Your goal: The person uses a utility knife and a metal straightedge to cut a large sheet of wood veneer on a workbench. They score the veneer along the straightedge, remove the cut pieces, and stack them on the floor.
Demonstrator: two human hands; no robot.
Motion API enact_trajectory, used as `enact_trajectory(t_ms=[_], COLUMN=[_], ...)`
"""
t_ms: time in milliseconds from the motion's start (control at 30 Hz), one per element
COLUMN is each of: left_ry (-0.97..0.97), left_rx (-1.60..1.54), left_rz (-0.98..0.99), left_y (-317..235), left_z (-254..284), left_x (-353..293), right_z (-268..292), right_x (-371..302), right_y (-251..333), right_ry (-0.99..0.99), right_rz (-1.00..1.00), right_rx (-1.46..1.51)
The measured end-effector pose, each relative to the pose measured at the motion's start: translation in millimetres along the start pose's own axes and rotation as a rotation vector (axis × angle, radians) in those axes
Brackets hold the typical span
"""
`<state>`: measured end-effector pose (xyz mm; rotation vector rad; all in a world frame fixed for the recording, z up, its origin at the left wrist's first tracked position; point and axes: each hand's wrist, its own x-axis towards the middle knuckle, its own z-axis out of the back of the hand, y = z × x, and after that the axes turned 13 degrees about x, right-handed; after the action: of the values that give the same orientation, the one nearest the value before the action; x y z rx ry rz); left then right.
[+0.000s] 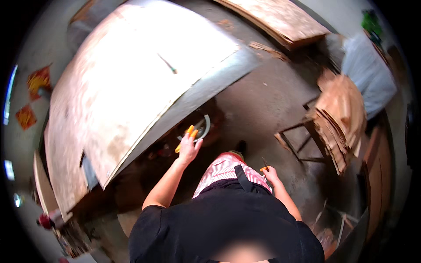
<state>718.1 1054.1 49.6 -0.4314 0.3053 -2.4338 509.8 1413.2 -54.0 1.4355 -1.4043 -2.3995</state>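
My left hand point(188, 151) reaches past the near edge of a large pale wooden sheet point(131, 87), with its fingers apart. Yellow covers seem to wrap several of its fingertips. Just beyond the fingers curves the pale rim of a round thing point(207, 125) in shadow; whether the hand touches it I cannot tell. Low at my right side, my right hand point(272, 174) is closed around a small knife point(264, 162) with a thin dark blade pointing up. Orange-yellow shows at its grip, either a handle or finger covers.
A slim green-ended tool point(169, 64) lies on the sheet. To the right, brown veneer sheets point(340, 114) hang over a dark metal frame point(307, 136), near a translucent plastic cover point(368, 65). More stacked boards point(280, 19) lie at the far side.
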Motion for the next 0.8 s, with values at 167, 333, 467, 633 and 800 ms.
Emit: enact_trajectory(t_ms=[167,333,467,633,800], left_ry=[0.204,0.510,0.627,0.665,0.676], left_rx=[-0.201,-0.269,-0.244,-0.134,-0.078], left_rz=[-0.176,-0.527,-0.732,-0.787,-0.674], left_y=[-84,-209,-249,-249,-250], left_z=[-70,-105,-128,-155,-168], left_x=[114,173,212,253,291], right_z=[78,163,210,293,410], right_x=[9,-10,13,35,96], right_y=[10,55,71,146,188], right_ry=[-0.104,-0.334,-0.598,-0.980,-1.258], right_rz=[-0.047,-0.014,0.144,0.374,0.522], right_rx=[0.217,0.142,0.300,0.695,0.079])
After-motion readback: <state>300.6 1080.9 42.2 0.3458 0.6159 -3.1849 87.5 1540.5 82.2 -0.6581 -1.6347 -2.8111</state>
